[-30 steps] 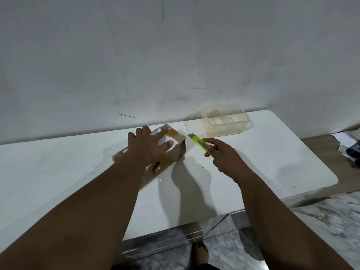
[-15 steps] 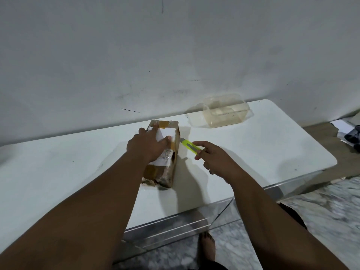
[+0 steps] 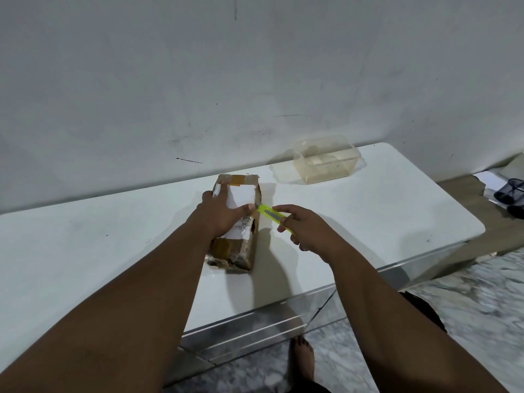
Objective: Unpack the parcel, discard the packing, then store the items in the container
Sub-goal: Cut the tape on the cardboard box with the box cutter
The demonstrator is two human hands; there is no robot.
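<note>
A brown cardboard parcel (image 3: 236, 251) wrapped in tape, with a white label on top, lies lengthwise on the white table (image 3: 368, 217). My left hand (image 3: 224, 214) presses down on its top, the thumb at the right edge. My right hand (image 3: 306, 228) grips a yellow-green utility knife (image 3: 269, 213), whose tip touches the parcel's right top edge beside my left thumb. A clear plastic container (image 3: 326, 163) stands at the back right of the table, apart from the parcel.
The table backs onto a grey wall (image 3: 255, 80). Its front edge runs just below my forearms, its right end is rounded. Dark sandals (image 3: 510, 194) and paper lie on the floor at far right. My bare foot (image 3: 303, 355) stands under the table front.
The parcel has been turned from tilted to lying lengthwise under my left hand. My right hand has brought the knife tip leftward to the parcel's right edge.
</note>
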